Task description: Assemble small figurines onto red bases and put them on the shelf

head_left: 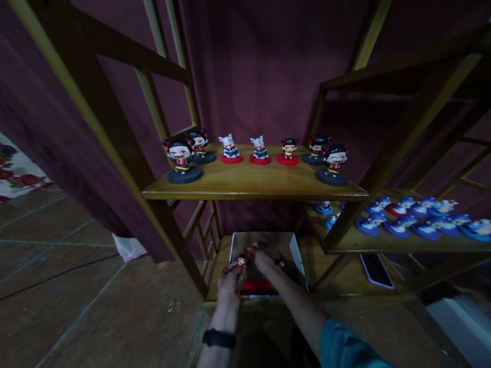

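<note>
My left hand [230,278] pinches a small black-haired figurine [241,260] upright at the near left of an open cardboard box [299,263]. My right hand [264,259] reaches over the box with its fingers closed. A bit of red shows at its fingertips, too small and dark to name. Red round bases [257,286] lie at the box's near side. Another small figurine [281,264] lies in the box, right of my right wrist.
On the wooden shelf [257,179] above the box stand several figurines [260,148] on red or dark bases. Blue and purple figurines [401,225] fill the right shelf. Below it lies a phone [376,271]. Wooden posts [176,250] flank the box.
</note>
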A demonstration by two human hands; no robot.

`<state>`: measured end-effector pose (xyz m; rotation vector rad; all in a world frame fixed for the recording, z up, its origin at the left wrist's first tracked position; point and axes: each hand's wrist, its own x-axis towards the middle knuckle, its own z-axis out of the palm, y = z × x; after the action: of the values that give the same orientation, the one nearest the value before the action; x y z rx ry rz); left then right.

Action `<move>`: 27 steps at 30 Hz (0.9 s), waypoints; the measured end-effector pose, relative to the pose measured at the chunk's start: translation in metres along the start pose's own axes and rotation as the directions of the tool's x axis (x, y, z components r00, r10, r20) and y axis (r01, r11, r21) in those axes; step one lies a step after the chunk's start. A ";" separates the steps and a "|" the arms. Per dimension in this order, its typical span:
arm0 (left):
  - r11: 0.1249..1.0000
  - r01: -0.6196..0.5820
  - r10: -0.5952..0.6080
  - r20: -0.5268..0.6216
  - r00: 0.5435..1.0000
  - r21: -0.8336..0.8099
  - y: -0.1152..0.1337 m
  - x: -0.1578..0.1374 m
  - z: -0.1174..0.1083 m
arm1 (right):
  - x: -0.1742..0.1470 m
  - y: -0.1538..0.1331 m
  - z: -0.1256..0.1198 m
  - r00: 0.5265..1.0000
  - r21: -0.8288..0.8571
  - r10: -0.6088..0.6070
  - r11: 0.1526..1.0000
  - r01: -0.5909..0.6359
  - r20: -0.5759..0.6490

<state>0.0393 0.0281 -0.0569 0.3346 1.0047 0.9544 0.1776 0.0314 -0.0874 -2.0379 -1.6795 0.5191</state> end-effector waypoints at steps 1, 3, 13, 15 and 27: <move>1.000 -0.012 0.013 -0.016 1.000 0.011 -0.001 0.000 0.000 | -0.002 0.001 -0.002 1.000 0.007 0.023 1.000 -0.023 0.000; 0.999 -0.011 0.013 -0.034 0.999 0.032 -0.003 -0.001 0.001 | -0.012 0.003 -0.012 0.994 0.116 0.103 0.988 -0.100 -0.022; 0.965 0.122 -0.123 -0.014 0.992 0.234 -0.015 -0.032 0.003 | -0.106 -0.002 -0.033 0.944 0.970 0.260 0.082 -0.231 0.203; 0.949 0.185 -0.204 0.047 0.978 0.254 -0.019 -0.037 0.003 | -0.105 -0.008 -0.024 0.949 0.950 0.282 0.231 -0.209 0.140; 0.987 0.054 -0.072 0.117 0.991 0.153 -0.015 -0.036 0.001 | -0.083 -0.013 -0.015 0.992 0.764 0.121 0.643 -0.050 -0.037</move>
<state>0.0413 -0.0085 -0.0453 0.4781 0.9712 0.7940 0.1593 -0.0491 -0.0673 -1.4599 -1.0208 0.9675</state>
